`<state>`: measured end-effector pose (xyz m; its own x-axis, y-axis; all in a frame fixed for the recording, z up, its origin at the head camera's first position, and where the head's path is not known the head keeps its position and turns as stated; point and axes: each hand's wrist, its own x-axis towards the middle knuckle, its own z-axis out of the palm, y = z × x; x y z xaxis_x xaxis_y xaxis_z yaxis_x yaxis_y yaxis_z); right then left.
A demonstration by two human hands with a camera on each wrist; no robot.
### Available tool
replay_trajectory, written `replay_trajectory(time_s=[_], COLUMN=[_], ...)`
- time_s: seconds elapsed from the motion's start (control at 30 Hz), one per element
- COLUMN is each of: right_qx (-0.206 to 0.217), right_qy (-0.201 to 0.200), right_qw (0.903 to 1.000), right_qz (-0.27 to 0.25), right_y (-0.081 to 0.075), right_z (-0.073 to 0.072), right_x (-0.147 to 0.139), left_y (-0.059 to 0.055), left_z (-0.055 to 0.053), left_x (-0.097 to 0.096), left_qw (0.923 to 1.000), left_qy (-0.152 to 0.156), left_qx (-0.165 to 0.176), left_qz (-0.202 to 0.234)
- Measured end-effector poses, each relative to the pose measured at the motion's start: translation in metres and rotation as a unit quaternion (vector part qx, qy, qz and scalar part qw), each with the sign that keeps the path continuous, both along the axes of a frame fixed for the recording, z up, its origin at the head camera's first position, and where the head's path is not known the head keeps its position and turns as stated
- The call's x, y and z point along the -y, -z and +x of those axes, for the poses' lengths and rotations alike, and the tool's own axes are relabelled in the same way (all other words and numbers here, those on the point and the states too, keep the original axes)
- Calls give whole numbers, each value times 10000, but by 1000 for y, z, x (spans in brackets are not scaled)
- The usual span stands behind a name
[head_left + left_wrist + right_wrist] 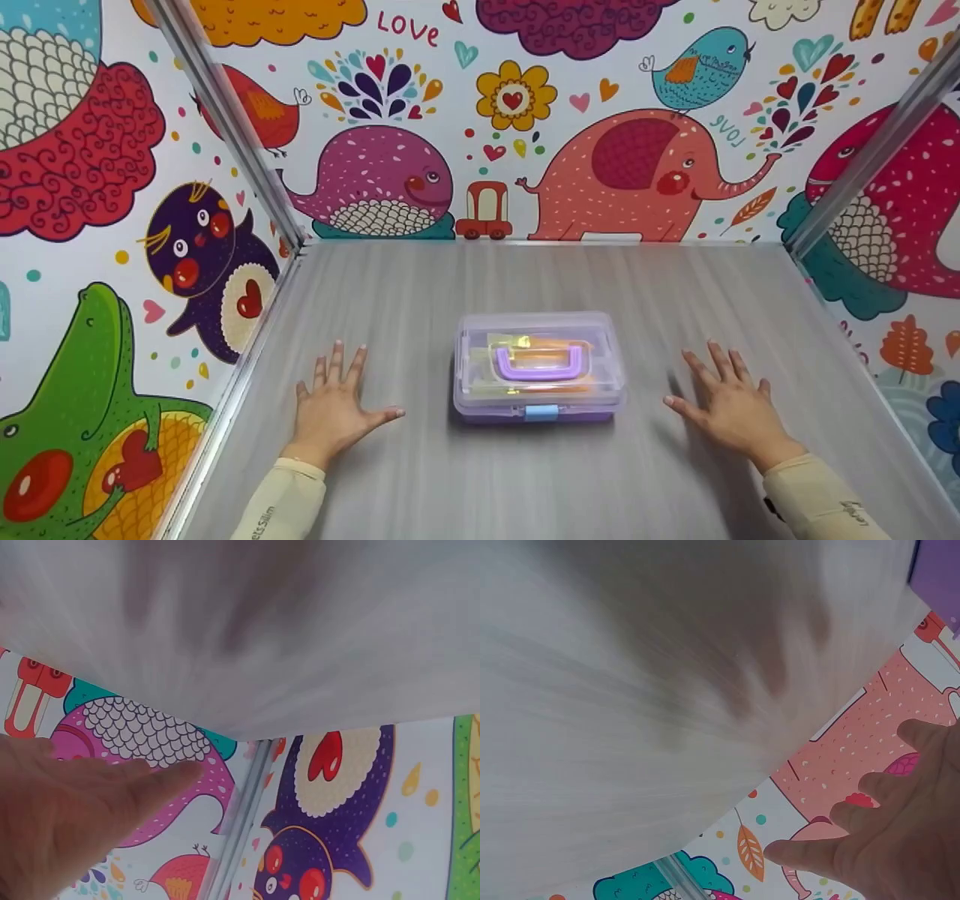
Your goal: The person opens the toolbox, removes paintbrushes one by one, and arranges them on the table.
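Note:
A clear-lidded plastic box (540,367) with a lilac handle (538,363) and a pale blue latch (541,413) stands closed on the table. Through its lid, orange and yellow items show, too blurred to name. To the box's left, my left hand (330,409) is spread with straight fingers, apart from the box. On the other side, my right hand (735,409) is likewise spread and holds nothing. Each wrist view shows its own hand, the left hand (82,802) and the right hand (892,817), above the table surface. A purple corner of the box (939,581) enters the right wrist view.
The grey wood-grain table (540,480) is bounded by a back wall (495,150) and side walls printed with cartoon animals. Metal frame posts (232,127) stand at the back corners. Light sleeves (289,499) cover both forearms.

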<state>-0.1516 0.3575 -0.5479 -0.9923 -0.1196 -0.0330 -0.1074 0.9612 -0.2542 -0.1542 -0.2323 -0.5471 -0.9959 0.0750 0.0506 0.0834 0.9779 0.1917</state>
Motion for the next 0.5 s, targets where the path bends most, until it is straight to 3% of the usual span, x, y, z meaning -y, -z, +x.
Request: replay_trajectory(time_s=[0.23, 0.5], right_qx=[-45, -69], right_qy=[-37, -125], right_qw=[10000, 9998], right_qz=[40, 102], right_y=[-3, -8], right_z=[5, 10], right_x=[9, 23], left_y=[-4, -19], left_z=[-1, -1], left_x=[-24, -70], left_qw=[9997, 9975], left_qy=[228, 598], left_qx=[-22, -340], left_qz=[62, 149])
